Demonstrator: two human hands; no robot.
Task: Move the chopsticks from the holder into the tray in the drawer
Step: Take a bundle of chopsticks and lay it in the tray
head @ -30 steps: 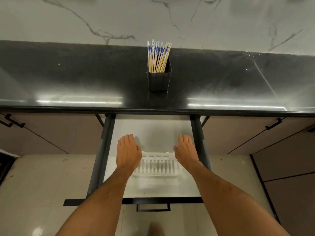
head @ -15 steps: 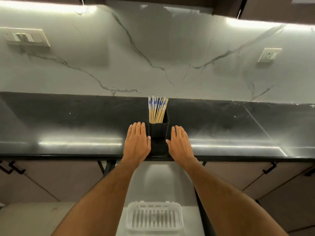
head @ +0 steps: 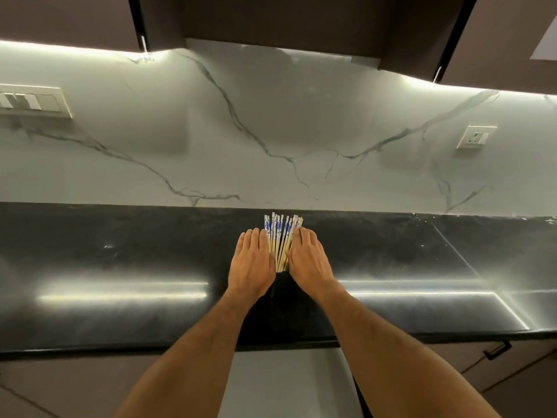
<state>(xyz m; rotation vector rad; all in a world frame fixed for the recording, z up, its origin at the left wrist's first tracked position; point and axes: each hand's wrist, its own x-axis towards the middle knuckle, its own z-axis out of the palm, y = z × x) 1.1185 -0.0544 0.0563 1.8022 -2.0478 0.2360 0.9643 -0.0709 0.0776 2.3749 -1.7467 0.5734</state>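
Note:
A bundle of several bamboo chopsticks (head: 281, 239) with blue-and-white patterned tops stands upright in a black holder (head: 279, 286) on the black countertop (head: 120, 267). My left hand (head: 251, 262) lies flat against the bundle's left side. My right hand (head: 307, 260) lies flat against its right side. The fingers of both hands are stretched out and held together, the thumbs are hidden, and the hands cover most of the holder. Between my forearms shows the white floor of the open drawer (head: 286, 384). The tray is out of view.
A marble backsplash (head: 271, 131) rises behind the counter, with a switch plate (head: 30, 101) at the left and a socket (head: 475, 137) at the right. Dark wall cabinets (head: 286, 22) hang overhead. A cabinet handle (head: 497, 349) shows at the lower right.
My view has tilted up, so the tray has dropped out of sight. Both hands rose from the drawer to the holder's sides and now rest against the chopstick bundle.

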